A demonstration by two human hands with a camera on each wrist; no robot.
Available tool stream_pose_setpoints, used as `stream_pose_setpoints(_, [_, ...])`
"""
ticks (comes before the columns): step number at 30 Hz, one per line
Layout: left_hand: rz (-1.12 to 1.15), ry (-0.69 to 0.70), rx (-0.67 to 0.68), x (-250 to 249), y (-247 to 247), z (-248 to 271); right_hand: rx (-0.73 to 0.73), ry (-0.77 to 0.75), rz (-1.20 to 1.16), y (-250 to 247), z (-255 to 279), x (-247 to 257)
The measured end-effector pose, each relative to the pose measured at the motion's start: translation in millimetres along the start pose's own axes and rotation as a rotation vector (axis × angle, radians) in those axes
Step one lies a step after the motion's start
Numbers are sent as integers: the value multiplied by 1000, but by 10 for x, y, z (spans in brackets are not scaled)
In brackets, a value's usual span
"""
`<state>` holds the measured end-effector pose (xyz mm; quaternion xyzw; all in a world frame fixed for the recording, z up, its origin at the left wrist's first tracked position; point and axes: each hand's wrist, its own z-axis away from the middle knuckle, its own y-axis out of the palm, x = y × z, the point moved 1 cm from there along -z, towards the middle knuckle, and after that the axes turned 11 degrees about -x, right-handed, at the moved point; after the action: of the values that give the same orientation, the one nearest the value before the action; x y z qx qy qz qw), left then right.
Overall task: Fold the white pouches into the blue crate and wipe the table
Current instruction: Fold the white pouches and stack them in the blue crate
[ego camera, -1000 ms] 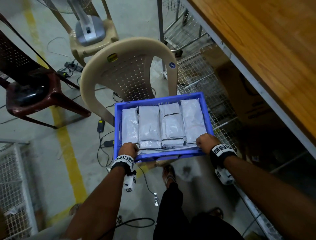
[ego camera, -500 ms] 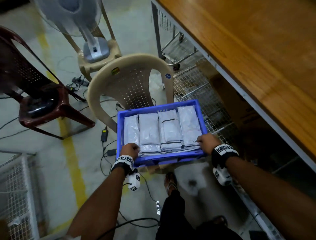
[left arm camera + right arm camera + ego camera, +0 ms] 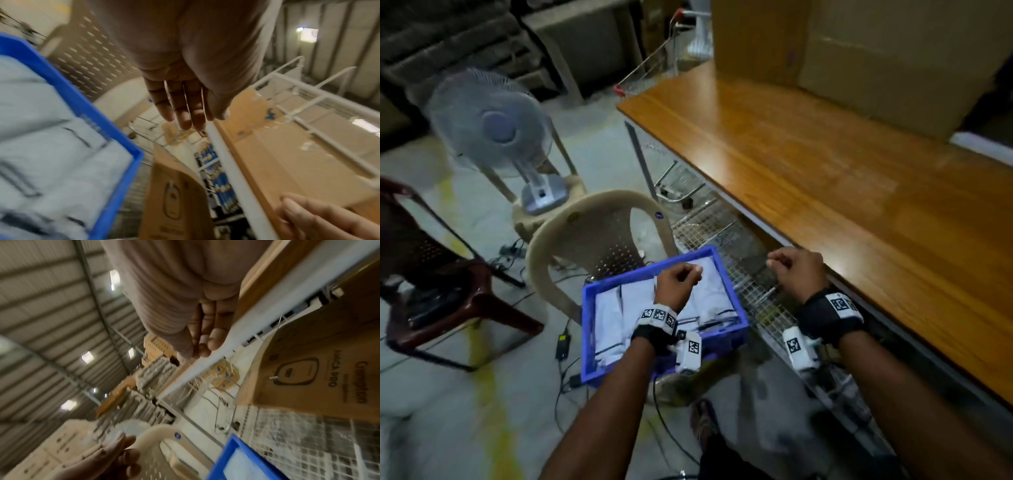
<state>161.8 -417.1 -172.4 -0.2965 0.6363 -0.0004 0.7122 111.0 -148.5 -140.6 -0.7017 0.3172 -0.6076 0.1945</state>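
While both hands hang empty above the floor, sits low on a beige chair (image 3: pixel 599 236): blue crate (image 3: pixel 736 308), packed with folded white pouches (image 3: pixel 619 308) side by side. Hovers over the crate's middle, clear of the pouches — left hand (image 3: pixel 676 282), loosely curled in the head view, fingers (image 3: pixel 180 110) fairly straight and together in the wrist view, holding nothing. Hangs to the right of the crate, just beside the near edge of the wooden table (image 3: pixel 859 192) — right hand (image 3: pixel 796 272), fingers (image 3: pixel 205 331) relaxed and lightly bent, also gripping nothing. Under the table: a wire-mesh shelf (image 3: pixel 726 233) and a printed carton (image 3: pixel 320 369). On the tabletop's far end, a large cardboard box (image 3: pixel 887 58). Off to the left, a fan (image 3: pixel 493 126) on a stool and a dark red chair (image 3: pixel 448 294); cables (image 3: pixel 565 373) across the floor.
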Motion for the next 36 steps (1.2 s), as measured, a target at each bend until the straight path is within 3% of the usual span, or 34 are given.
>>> stream_pose_setpoints(6, [145, 220, 186, -1158, 1029, 385, -280, 97, -64, -1201, 138, -418])
stream_pose_setpoints(10, [149, 310, 339, -1612, 1709, 701, -439, 221, -66, -1930, 399, -869])
stream_pose_setpoints(19, [55, 225, 656, -1840, 2997, 1577, -812, 450, 110, -3162, 1369, -1963])
stream_pose_setpoints(21, [0, 272, 631, -1772, 3155, 1670, -856, 503, 190, -3376, 1545, -2115])
stream_pose_setpoints(23, [-90, 357, 566, -1669, 3280, 1663, -881, 558, 212, -3540, 1680, -2235])
stream_pose_setpoints(27, [-113, 378, 537, -1603, 3364, 1616, -860, 656, 232, -3737, 1739, -2391])
stream_pose_setpoints(36, [4, 193, 584, -1550, 3354, 1518, -644, 898, 283, -3920, 1140, -2725])
